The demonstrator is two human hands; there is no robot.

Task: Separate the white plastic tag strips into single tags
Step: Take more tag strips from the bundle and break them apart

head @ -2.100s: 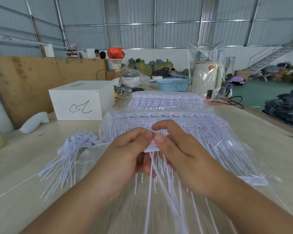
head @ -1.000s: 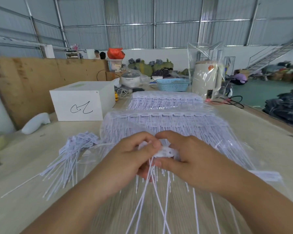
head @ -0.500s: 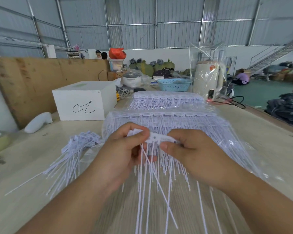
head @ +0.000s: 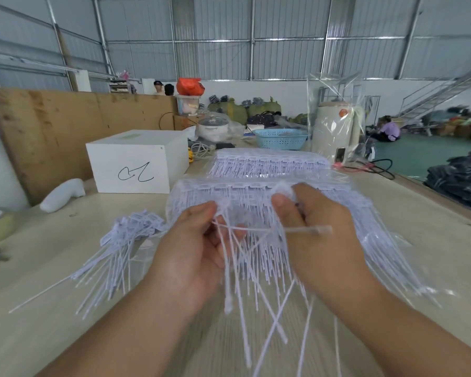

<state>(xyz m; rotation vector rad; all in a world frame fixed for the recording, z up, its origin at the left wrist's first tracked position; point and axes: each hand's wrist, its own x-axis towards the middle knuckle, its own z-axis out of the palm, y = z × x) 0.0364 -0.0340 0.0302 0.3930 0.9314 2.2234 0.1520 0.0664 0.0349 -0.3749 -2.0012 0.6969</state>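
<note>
Both hands are raised above the tabletop (head: 433, 240), near its front edge, with a gap between them. The left hand (head: 199, 248) has its grip pinched on the heads of a bunch of white tags (head: 230, 268); their thin tails hang down and cross one another below the palm. The right hand (head: 310, 227) pinches the head of a smaller piece of tag (head: 283, 190) between thumb and forefinger — the fingers are curled round it, and one tail sticks out sideways across the back of the hand. Motion blur prevents a count of tags in either grip.

Directly behind the hands lies a clear bag of joined tag strips (head: 256, 197), flat on the tabletop, tails fanned toward the person. A second bag of strips (head: 267, 161) lies just beyond it. To the left of the hands, a loose pile of single tags (head: 120, 246) rests on the tabletop, heads pointing away.

Further back — a white box (head: 136, 161) bearing a black scribble, a blue basket (head: 280, 138), and a pale cylindrical appliance wrapped in clear plastic (head: 335, 129). A plywood board (head: 65, 126) stands along the left side.
</note>
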